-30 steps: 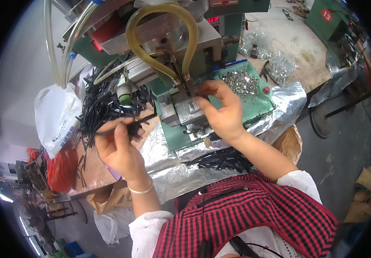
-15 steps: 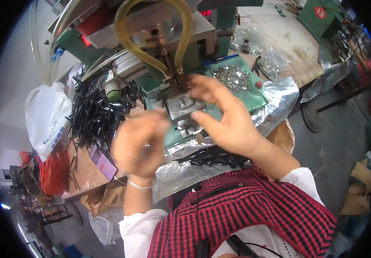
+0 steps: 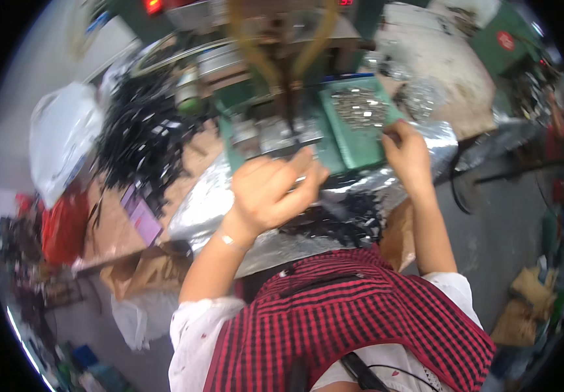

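Note:
My left hand point(image 3: 272, 193) is closed, thumb and fingertips pinched together, just in front of the machine's metal work block point(image 3: 288, 134). A small shiny glint shows between its fingers, but what it holds is too blurred to name. My right hand point(image 3: 407, 151) has its fingers curled in at the right edge of the green tray point(image 3: 365, 151). Anything in its fingertips is hidden. Small silvery metal pieces point(image 3: 360, 108) are heaped in the tray. Beneath and beside my left hand lies a pile of black strips point(image 3: 350, 219) on silver foil point(image 3: 256, 256).
A large tangle of black strips point(image 3: 141, 144) lies left of the machine. Further left are a phone with a pink screen point(image 3: 141, 219), a white plastic bag point(image 3: 66, 137) and a red bag point(image 3: 66, 228). Clear bags point(image 3: 422, 97) lie beyond the tray.
My right hand has left the work block and moved right to the tray's edge. My left hand has moved right, to the front of the block. The view has shifted.

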`<state>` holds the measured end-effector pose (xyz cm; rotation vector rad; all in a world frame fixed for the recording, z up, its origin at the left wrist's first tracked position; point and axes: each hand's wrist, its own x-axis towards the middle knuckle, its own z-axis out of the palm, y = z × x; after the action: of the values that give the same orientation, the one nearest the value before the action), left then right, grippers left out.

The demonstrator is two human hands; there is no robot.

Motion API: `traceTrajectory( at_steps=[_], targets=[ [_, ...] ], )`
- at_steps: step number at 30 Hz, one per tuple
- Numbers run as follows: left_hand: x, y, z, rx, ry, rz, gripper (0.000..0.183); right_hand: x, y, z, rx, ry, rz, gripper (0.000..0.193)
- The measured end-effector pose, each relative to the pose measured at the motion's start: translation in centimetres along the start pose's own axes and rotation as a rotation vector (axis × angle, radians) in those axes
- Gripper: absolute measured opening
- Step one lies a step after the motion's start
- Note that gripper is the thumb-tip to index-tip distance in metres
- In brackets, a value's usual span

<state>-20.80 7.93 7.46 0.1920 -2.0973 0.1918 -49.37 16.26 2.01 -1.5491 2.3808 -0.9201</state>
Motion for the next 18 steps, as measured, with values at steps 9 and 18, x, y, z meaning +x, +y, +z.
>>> traceTrajectory(
  at_steps=[9,18],
  targets=[
    [-1.8,4.2,-3.4,-0.147,-0.003,-0.423,0.028,-1.1,-1.0,2.3,-0.306,0.153,-0.08,0.012],
    [-6.0,-6.7,-16.9,0.589,0.007,-0.758,0.014,0.0,-3.2,1.8,0.355,0.252,-0.088,0.017]
  ],
)
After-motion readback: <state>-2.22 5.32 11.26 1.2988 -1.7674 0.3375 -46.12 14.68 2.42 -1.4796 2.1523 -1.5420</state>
